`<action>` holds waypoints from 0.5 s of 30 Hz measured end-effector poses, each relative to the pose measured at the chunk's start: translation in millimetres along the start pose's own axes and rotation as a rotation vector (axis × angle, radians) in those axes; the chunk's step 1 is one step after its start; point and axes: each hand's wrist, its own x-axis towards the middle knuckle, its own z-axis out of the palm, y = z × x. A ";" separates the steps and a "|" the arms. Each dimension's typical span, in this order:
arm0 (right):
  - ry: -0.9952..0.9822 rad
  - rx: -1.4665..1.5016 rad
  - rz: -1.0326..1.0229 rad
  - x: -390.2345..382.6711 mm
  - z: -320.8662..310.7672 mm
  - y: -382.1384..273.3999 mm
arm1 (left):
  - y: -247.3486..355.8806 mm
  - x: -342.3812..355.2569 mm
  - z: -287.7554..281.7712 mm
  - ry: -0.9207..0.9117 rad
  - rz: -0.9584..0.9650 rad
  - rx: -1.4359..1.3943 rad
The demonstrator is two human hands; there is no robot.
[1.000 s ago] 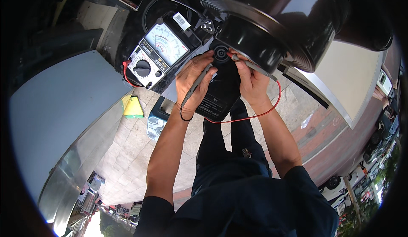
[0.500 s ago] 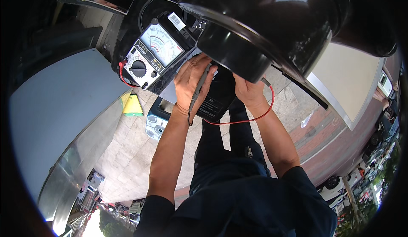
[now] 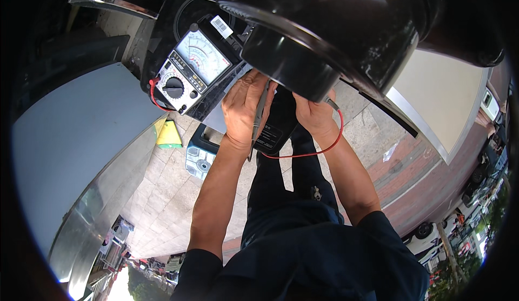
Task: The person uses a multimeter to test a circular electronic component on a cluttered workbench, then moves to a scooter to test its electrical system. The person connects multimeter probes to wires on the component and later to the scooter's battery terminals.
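My left hand (image 3: 244,106) grips a grey test probe (image 3: 259,118) at a black base (image 3: 278,122), its fingertips tucked near the glossy black cylinder (image 3: 286,63) of an appliance. My right hand (image 3: 316,117) holds a second grey probe (image 3: 331,103) with a red lead (image 3: 337,137); its fingertips and both probe tips are hidden under the cylinder. An analog multimeter (image 3: 190,71) with a dial lies to the upper left of my hands, a red plug in its side. Above my hands looms the large black body (image 3: 346,20).
A grey panel (image 3: 75,128) stands at the left, a cream panel (image 3: 438,95) at the right. A yellow cloth (image 3: 169,134) and a blue-grey object (image 3: 201,161) lie below on the paving (image 3: 162,203). Parked cars (image 3: 424,236) line the far right.
The black cylinder has shifted left and downward in view, now covering the round fitting and my right fingertips that showed earlier. My right hand has moved slightly left, and the left probe is more upright.
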 end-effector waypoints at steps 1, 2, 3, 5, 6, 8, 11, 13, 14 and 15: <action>0.004 0.002 -0.006 0.1 0.7 0.3 | -0.5 -1.0 0.3 -0.005 -0.004 0.001; 0.008 0.003 -0.011 0.0 0.8 0.4 | -0.5 -1.2 0.3 -0.006 -0.005 0.004; 0.001 -0.003 -0.006 -0.2 0.1 -0.1 | -0.2 -1.6 0.5 -0.008 -0.006 0.007; -0.013 -0.013 0.005 0.3 -1.5 -1.3 | 0.0 -0.9 0.7 -0.002 0.001 0.017; -0.006 -0.040 -0.022 1.3 -1.7 -2.5 | -0.3 -1.0 0.9 -0.001 0.007 0.027; 0.006 -0.094 -0.077 4.2 -1.6 -5.2 | -1.1 -0.9 0.4 0.004 0.020 0.049; -0.015 -0.114 -0.077 4.2 -2.7 -4.0 | 1.2 0.2 0.1 -0.007 0.028 0.052; -0.025 -0.132 -0.079 4.7 -3.0 -5.7 | 1.8 -1.2 0.2 -0.023 0.027 0.072; -0.023 -0.139 -0.085 5.4 -2.8 -6.0 | 2.1 -2.0 0.2 -0.032 0.027 0.083; -0.022 -0.147 -0.091 6.3 -2.8 -6.4 | 2.2 -2.7 -0.1 -0.033 0.032 0.084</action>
